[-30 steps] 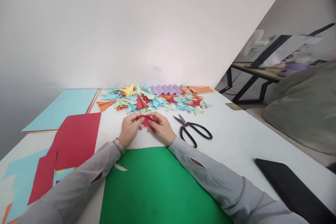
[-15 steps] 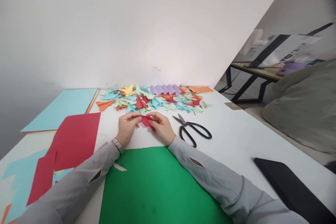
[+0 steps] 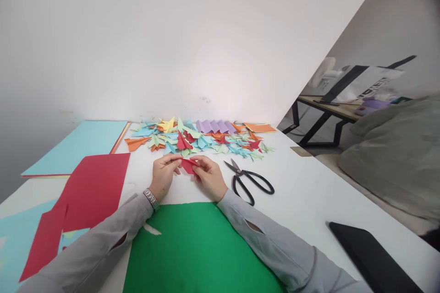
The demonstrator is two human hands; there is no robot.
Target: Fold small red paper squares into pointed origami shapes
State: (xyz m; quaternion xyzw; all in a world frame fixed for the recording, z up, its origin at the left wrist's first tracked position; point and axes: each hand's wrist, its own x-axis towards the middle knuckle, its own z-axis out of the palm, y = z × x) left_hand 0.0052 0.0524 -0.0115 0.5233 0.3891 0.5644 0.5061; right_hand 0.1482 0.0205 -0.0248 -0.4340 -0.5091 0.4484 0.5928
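Both of my hands hold a small folded piece of red paper point(image 3: 188, 165) just above the white table point(image 3: 302, 187). My left hand point(image 3: 165, 175), with a metal watch at the wrist, pinches its left end. My right hand point(image 3: 208, 176) pinches its right side, fingers curled over it. A large green paper sheet point(image 3: 202, 252) lies under my forearms. Behind my hands lies a pile of folded paper shapes point(image 3: 202, 139) in several colours. Black scissors point(image 3: 249, 180) lie shut to the right of my right hand.
A red sheet point(image 3: 92, 187) and light blue sheets point(image 3: 79, 146) lie at the left. A pleated purple paper point(image 3: 215, 126) and an orange sheet point(image 3: 259, 127) sit at the back. A black flat object point(image 3: 371, 261) lies at the front right. A wall stands close behind the table.
My hands have shifted slightly on the red paper, working its fold. The camera has tilted up a little, so everything sits lower in view.
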